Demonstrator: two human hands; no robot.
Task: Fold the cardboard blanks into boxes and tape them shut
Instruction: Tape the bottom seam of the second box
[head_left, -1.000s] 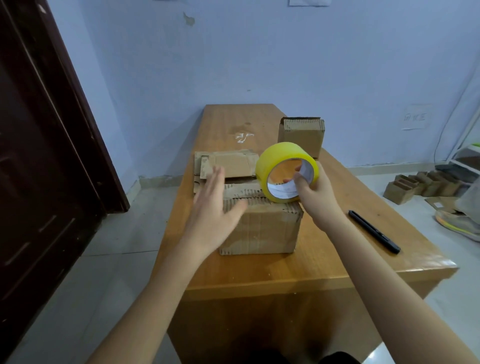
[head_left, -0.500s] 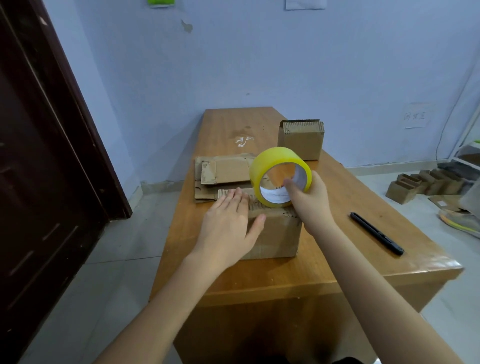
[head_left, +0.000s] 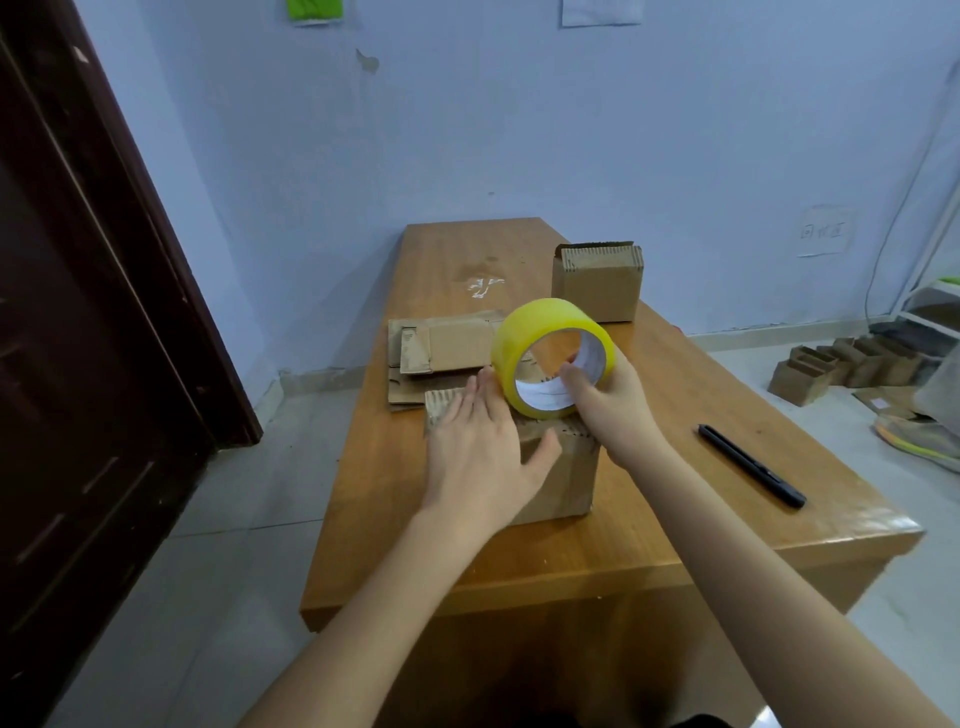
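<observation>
Both forearms bare — no sleeves in view; left grip (head_left: 480, 457) and right grip (head_left: 613, 402) ungloved.

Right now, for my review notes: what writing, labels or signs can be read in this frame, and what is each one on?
White paper sign on the right wall: three handwritten characters, too blurred to read.
Inner core of the yellow tape roll, gripped by the right hand: dark print, too small to read.
Flat cardboard blanks: a printed patch, illegible.
White sheet and green note on the wall: no text visible.
Nothing legible anywhere.
</observation>
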